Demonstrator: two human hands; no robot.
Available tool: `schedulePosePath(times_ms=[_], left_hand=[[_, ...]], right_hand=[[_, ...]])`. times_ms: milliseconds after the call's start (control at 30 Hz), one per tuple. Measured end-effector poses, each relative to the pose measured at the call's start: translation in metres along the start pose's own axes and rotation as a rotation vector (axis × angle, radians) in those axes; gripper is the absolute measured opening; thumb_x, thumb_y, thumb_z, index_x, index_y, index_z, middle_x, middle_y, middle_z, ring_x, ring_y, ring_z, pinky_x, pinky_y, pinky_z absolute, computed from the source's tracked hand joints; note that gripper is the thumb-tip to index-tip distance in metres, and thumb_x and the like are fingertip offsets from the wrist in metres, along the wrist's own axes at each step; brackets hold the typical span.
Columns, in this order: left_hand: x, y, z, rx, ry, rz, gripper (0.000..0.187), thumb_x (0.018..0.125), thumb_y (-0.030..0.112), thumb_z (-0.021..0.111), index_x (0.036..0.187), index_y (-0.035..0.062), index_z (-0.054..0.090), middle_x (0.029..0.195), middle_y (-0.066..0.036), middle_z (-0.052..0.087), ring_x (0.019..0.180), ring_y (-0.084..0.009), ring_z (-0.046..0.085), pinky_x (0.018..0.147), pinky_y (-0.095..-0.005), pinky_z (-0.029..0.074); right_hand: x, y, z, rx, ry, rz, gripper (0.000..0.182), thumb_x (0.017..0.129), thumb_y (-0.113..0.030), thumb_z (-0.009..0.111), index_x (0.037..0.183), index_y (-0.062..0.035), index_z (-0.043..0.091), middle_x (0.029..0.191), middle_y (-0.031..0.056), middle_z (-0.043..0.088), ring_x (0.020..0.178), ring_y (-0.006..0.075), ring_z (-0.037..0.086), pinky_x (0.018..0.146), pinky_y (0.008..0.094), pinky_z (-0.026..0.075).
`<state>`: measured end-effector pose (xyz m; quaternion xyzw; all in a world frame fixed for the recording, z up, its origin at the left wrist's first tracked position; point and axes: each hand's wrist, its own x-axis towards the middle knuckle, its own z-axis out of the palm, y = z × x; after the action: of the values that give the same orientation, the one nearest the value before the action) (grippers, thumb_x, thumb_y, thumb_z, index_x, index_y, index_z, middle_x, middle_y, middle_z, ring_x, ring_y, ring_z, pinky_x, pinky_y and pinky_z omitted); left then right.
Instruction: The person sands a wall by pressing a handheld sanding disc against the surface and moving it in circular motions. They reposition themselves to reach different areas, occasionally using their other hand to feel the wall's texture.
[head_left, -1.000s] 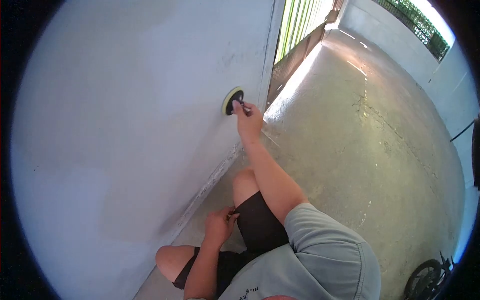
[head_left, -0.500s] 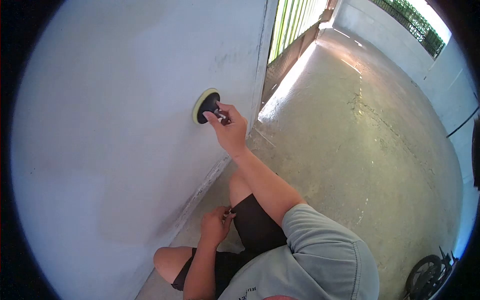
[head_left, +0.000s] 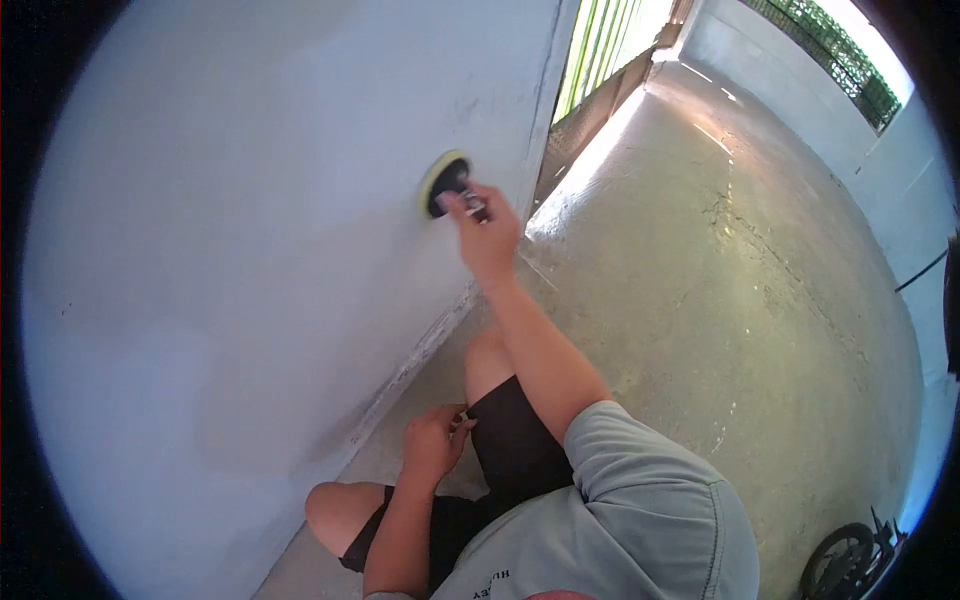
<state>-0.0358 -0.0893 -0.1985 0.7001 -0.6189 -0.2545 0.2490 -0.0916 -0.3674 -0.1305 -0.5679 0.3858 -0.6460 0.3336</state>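
A round polishing pad (head_left: 446, 184) with a black backing and a pale yellow foam rim lies against the white wall (head_left: 250, 250). My right hand (head_left: 487, 235) is closed on the short metal stem at the pad's back; hand and pad are slightly blurred. Lower down, my left hand (head_left: 432, 442) rests by my bent knee, at the hem of the dark shorts (head_left: 520, 440). Its fingers are curled together, and whatever may be between them is too small to make out.
The wall's worn base edge (head_left: 410, 370) runs beside my knees. Concrete floor (head_left: 680, 330) with cracks stretches to the right. A slatted gate (head_left: 600, 55) stands past the wall's end. A dark wheel (head_left: 840, 565) is at the lower right.
My right hand has moved the pad up and to the right across the wall. The view has shifted slightly. My left hand stays by the knee.
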Motion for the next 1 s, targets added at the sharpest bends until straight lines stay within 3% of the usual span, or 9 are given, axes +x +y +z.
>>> schedulePosePath(times_ms=[133, 200, 300, 400, 433, 533, 667, 833, 1000], left_hand=[[-0.002, -0.001, 0.000, 0.014, 0.018, -0.003, 0.024, 0.086, 0.025, 0.069, 0.106, 0.0111, 0.068, 0.091, -0.008, 0.070, 0.078, -0.0264, 0.069, 0.072, -0.0402, 0.052], [0.001, -0.002, 0.002, -0.017, 0.002, -0.029, 0.025, 0.086, 0.026, 0.069, 0.106, 0.0114, 0.069, 0.090, -0.008, 0.070, 0.077, -0.0267, 0.069, 0.072, -0.0406, 0.052], [0.003, 0.000, 0.000, -0.073, -0.019, -0.055, 0.026, 0.085, 0.027, 0.069, 0.106, 0.0119, 0.069, 0.089, -0.008, 0.071, 0.076, -0.0272, 0.069, 0.071, -0.0413, 0.053], [0.001, 0.000, -0.002, -0.070, -0.022, -0.061, 0.027, 0.086, 0.028, 0.069, 0.107, 0.0120, 0.069, 0.087, -0.007, 0.071, 0.075, -0.0272, 0.069, 0.071, -0.0414, 0.053], [0.002, 0.000, -0.003, -0.043, -0.026, -0.061, 0.027, 0.086, 0.029, 0.069, 0.107, 0.0119, 0.068, 0.086, -0.008, 0.071, 0.075, -0.0271, 0.069, 0.070, -0.0413, 0.053], [0.001, 0.000, -0.008, -0.083, -0.048, -0.071, 0.029, 0.086, 0.030, 0.069, 0.108, 0.0114, 0.068, 0.083, -0.007, 0.071, 0.075, -0.0276, 0.069, 0.070, -0.0412, 0.053], [0.002, -0.002, -0.003, -0.108, -0.041, -0.083, 0.030, 0.086, 0.031, 0.069, 0.109, 0.0112, 0.067, 0.082, -0.007, 0.071, 0.076, -0.0281, 0.069, 0.071, -0.0416, 0.053], [0.005, -0.005, -0.008, -0.053, -0.073, -0.082, 0.039, 0.085, 0.036, 0.070, 0.114, 0.0094, 0.066, 0.087, -0.008, 0.072, 0.085, -0.0295, 0.068, 0.074, -0.0423, 0.053], [0.006, -0.017, -0.002, -0.084, -0.015, -0.093, 0.046, 0.083, 0.040, 0.071, 0.115, 0.0072, 0.065, 0.091, -0.011, 0.071, 0.090, -0.0323, 0.067, 0.079, -0.0441, 0.052]], right_hand=[[0.012, 0.017, 0.000, -0.015, 0.197, 0.259, 0.029, 0.085, -0.020, 0.077, 0.103, -0.0001, 0.066, 0.081, 0.0018, 0.063, 0.070, 0.0045, 0.051, 0.061, 0.0202, 0.042], [-0.007, 0.010, 0.005, 0.036, 0.132, 0.257, 0.029, 0.086, -0.019, 0.076, 0.104, 0.0004, 0.065, 0.080, 0.0002, 0.062, 0.068, 0.0040, 0.049, 0.058, 0.0204, 0.041], [-0.027, -0.005, 0.015, 0.181, -0.057, -0.074, 0.032, 0.086, -0.018, 0.077, 0.109, 0.0009, 0.064, 0.085, 0.0003, 0.062, 0.069, 0.0034, 0.050, 0.058, 0.0191, 0.040], [0.001, 0.008, 0.000, -0.017, -0.010, 0.047, 0.034, 0.087, -0.019, 0.075, 0.112, 0.0011, 0.062, 0.089, 0.0028, 0.064, 0.074, 0.0054, 0.055, 0.063, 0.0198, 0.044], [0.012, 0.015, 0.001, 0.114, 0.105, 0.190, 0.035, 0.088, -0.020, 0.074, 0.113, 0.0016, 0.062, 0.090, 0.0042, 0.065, 0.075, 0.0073, 0.056, 0.065, 0.0211, 0.045], [0.017, 0.054, 0.000, 0.095, 0.226, 0.259, 0.040, 0.086, -0.026, 0.077, 0.111, 0.0019, 0.064, 0.085, 0.0044, 0.065, 0.067, 0.0078, 0.052, 0.062, 0.0233, 0.043], [-0.008, 0.009, 0.005, 0.125, 0.060, 0.083, 0.037, 0.086, -0.020, 0.076, 0.113, 0.0021, 0.063, 0.090, 0.0063, 0.067, 0.069, 0.0086, 0.053, 0.064, 0.0236, 0.045], [0.016, 0.036, -0.002, 0.094, 0.171, 0.206, 0.036, 0.086, -0.021, 0.077, 0.109, 0.0027, 0.063, 0.088, 0.0065, 0.066, 0.070, 0.0083, 0.054, 0.063, 0.0223, 0.044], [-0.003, 0.013, 0.003, 0.062, 0.064, 0.157, 0.032, 0.089, -0.020, 0.073, 0.108, 0.0038, 0.062, 0.090, 0.0079, 0.067, 0.077, 0.0118, 0.059, 0.070, 0.0240, 0.047]])
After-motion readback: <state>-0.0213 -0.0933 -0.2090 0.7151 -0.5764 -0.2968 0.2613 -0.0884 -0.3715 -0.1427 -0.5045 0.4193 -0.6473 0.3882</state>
